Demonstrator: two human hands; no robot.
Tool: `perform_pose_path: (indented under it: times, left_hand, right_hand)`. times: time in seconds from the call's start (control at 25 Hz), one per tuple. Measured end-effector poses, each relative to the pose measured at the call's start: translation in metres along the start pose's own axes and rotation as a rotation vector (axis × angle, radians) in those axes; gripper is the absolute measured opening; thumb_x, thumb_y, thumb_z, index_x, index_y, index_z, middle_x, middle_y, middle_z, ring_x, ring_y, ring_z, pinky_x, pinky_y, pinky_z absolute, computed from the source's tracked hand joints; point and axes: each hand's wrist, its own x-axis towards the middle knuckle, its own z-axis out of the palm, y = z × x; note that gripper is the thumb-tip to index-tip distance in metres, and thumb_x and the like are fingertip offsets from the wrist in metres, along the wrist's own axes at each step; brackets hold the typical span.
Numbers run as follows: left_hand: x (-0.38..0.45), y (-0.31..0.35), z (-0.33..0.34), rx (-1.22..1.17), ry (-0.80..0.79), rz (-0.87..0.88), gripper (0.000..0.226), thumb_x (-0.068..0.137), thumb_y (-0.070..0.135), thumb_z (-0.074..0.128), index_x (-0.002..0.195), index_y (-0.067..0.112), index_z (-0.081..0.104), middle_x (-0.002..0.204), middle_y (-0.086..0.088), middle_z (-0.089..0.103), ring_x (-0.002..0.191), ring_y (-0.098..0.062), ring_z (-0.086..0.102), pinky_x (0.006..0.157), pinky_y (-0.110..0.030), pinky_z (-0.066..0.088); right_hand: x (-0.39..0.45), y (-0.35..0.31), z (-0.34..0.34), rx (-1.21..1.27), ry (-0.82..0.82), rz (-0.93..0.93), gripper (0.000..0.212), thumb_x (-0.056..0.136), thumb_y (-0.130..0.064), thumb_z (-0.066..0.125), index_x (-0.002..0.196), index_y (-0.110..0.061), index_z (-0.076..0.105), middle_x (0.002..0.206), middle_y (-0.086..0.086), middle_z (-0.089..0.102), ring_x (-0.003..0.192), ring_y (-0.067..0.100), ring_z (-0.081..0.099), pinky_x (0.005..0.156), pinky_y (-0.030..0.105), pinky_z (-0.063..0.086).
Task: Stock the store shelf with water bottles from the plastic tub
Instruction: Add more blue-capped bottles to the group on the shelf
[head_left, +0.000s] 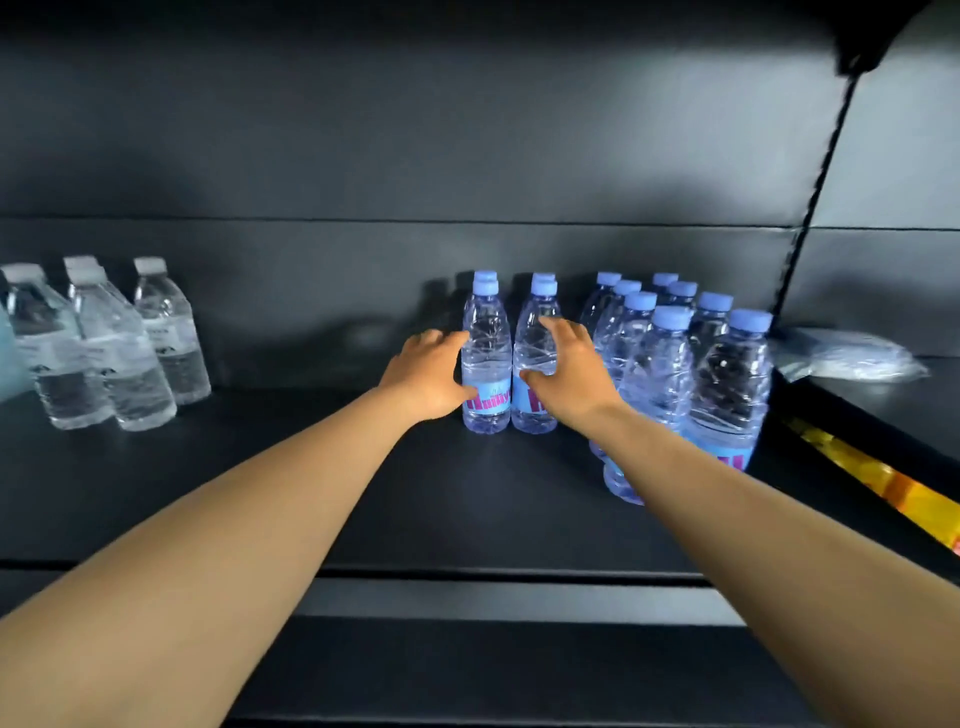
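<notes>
Two blue-capped water bottles stand upright side by side in the middle of the dark shelf (311, 467). My left hand (428, 374) grips the left bottle (487, 348) from its left side, thumb on the label. My right hand (569, 371) grips the right bottle (532, 340) from its right side, fingers curled over its upper body. A second cap shows right behind each bottle. Several more blue-capped bottles (675, 364) stand in rows just to the right. The plastic tub is out of view.
Three white-capped clear bottles (119, 348) stand at the shelf's left end. Crumpled clear plastic wrap (852, 356) lies on the neighbouring shelf at right, beyond an upright post (815, 197). A yellow price strip (883, 483) runs along that shelf's edge.
</notes>
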Motion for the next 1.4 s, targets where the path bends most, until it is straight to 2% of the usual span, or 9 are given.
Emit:
perform_pose_path:
  times: [0.16, 0.36, 0.52, 0.6, 0.76, 0.96, 1.12, 1.24, 1.4]
  left_hand:
    - [-0.067, 0.020, -0.061, 0.410, -0.052, 0.041, 0.081, 0.087, 0.040, 0.060, 0.150, 0.025, 0.012, 0.157, -0.010, 0.009, 0.147, -0.028, 0.000, 0.117, -0.045, 0.013]
    - [-0.187, 0.056, -0.115, 0.621, 0.023, 0.157, 0.085, 0.086, 0.044, 0.060, 0.151, 0.024, 0.010, 0.158, -0.012, 0.004, 0.147, -0.027, -0.007, 0.118, -0.047, 0.006]
    - [-0.289, 0.081, -0.111, 0.687, 0.041, 0.269, 0.089, 0.084, 0.051, 0.060, 0.150, 0.024, 0.008, 0.158, -0.014, 0.001, 0.147, -0.027, -0.008, 0.118, -0.048, 0.005]
    - [-0.330, 0.091, -0.093, 0.638, 0.009, 0.281, 0.089, 0.083, 0.053, 0.060, 0.150, 0.024, 0.009, 0.158, -0.014, 0.001, 0.147, -0.027, -0.008, 0.117, -0.049, 0.006]
    - [-0.387, 0.108, -0.032, 0.599, -0.120, 0.318, 0.088, 0.084, 0.053, 0.059, 0.151, 0.023, 0.009, 0.158, -0.016, -0.001, 0.147, -0.028, -0.009, 0.117, -0.048, 0.007]
    - [-0.444, 0.144, 0.080, 0.468, -0.222, 0.435, 0.085, 0.085, 0.048, 0.059, 0.150, 0.022, 0.012, 0.158, -0.015, -0.001, 0.147, -0.028, -0.006, 0.118, -0.047, 0.006]
    - [-0.479, 0.170, 0.169, 0.381, -0.334, 0.480, 0.085, 0.085, 0.047, 0.059, 0.150, 0.022, 0.011, 0.158, -0.015, 0.000, 0.147, -0.029, -0.004, 0.118, -0.045, 0.007]
    - [-0.499, 0.189, 0.244, 0.197, -0.477, 0.406, 0.083, 0.086, 0.043, 0.060, 0.151, 0.022, 0.012, 0.158, -0.015, 0.000, 0.147, -0.030, -0.001, 0.118, -0.042, 0.010]
    - [-0.525, 0.203, 0.365, -0.100, -0.558, 0.201, 0.083, 0.083, 0.038, 0.065, 0.150, 0.022, 0.019, 0.156, -0.012, 0.012, 0.144, -0.026, 0.015, 0.115, -0.034, 0.020]
  right_hand:
    - [-0.055, -0.056, -0.059, -0.303, -0.045, -0.156, 0.074, 0.084, -0.021, 0.066, 0.147, -0.015, 0.028, 0.149, 0.009, 0.029, 0.141, 0.028, 0.020, 0.114, 0.038, 0.025]
    - [-0.168, -0.112, -0.119, -0.693, -0.010, -0.177, 0.084, 0.080, -0.038, 0.068, 0.149, -0.021, 0.023, 0.155, 0.007, 0.020, 0.147, 0.026, 0.004, 0.116, 0.050, 0.016]
    - [-0.271, -0.121, -0.147, -0.824, -0.018, -0.162, 0.084, 0.079, -0.049, 0.065, 0.148, -0.023, 0.024, 0.156, 0.007, 0.017, 0.147, 0.026, 0.004, 0.116, 0.049, 0.017]
    - [-0.317, -0.115, -0.157, -0.773, -0.024, -0.114, 0.083, 0.079, -0.047, 0.067, 0.147, -0.023, 0.027, 0.155, 0.007, 0.019, 0.147, 0.026, 0.006, 0.116, 0.050, 0.017]
    - [-0.402, -0.070, -0.167, -0.601, -0.029, 0.064, 0.081, 0.080, -0.041, 0.069, 0.147, -0.021, 0.028, 0.155, 0.007, 0.021, 0.147, 0.026, 0.008, 0.114, 0.050, 0.020]
    - [-0.511, 0.037, -0.157, -0.609, -0.180, 0.276, 0.081, 0.083, -0.039, 0.066, 0.149, -0.022, 0.022, 0.158, 0.006, 0.015, 0.147, 0.025, 0.004, 0.114, 0.049, 0.017]
    - [-0.577, 0.121, -0.140, -0.514, -0.214, 0.371, 0.078, 0.083, -0.036, 0.067, 0.148, -0.020, 0.025, 0.155, 0.006, 0.023, 0.145, 0.026, 0.012, 0.115, 0.049, 0.022]
    - [-0.615, 0.191, -0.116, -0.464, -0.253, 0.437, 0.079, 0.079, -0.038, 0.069, 0.146, -0.021, 0.030, 0.153, 0.007, 0.028, 0.142, 0.027, 0.022, 0.113, 0.049, 0.026]
    - [-0.663, 0.288, -0.060, -0.388, -0.380, 0.528, 0.084, 0.080, -0.045, 0.069, 0.148, -0.026, 0.025, 0.157, 0.002, 0.022, 0.144, 0.022, 0.017, 0.115, 0.041, 0.022]
